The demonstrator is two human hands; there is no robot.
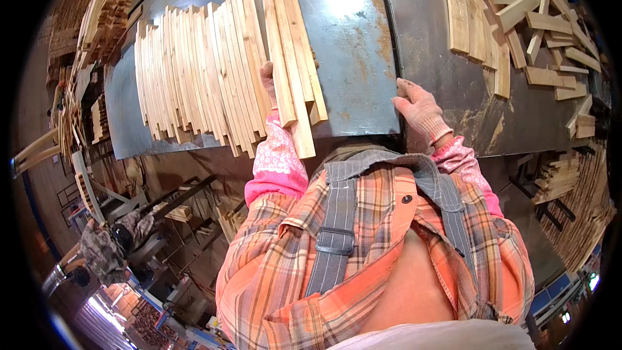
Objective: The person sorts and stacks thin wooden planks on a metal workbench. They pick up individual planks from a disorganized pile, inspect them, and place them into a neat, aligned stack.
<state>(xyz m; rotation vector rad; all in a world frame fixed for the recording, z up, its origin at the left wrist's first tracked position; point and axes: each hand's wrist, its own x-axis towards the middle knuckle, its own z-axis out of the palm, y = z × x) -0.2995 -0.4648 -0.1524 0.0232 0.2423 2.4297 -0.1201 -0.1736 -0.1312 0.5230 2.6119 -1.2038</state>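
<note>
My left hand (pixel 269 84), in a light work glove, is closed round a small bundle of pale wooden strips (pixel 287 45). Its thumb side shows at the bundle's left edge, and the wood hides most of the fingers. The strips' near ends are uneven, and one juts toward me past the table edge. Left of that hand, many similar strips lie side by side in a long row (pixel 201 71) on the blue-grey metal table (pixel 353 84). My right hand (pixel 422 113), gloved too, holds nothing; its thumb and fingers are apart, near the seam between two table surfaces.
A darker metal surface (pixel 431 45) adjoins on the right, with a loose heap of short boards (pixel 547 23) on its far side. Stacked wood (pixel 570 214) stands below at right. Another person in camouflage clothing (pixel 107 253) is at lower left, beside machinery and racks.
</note>
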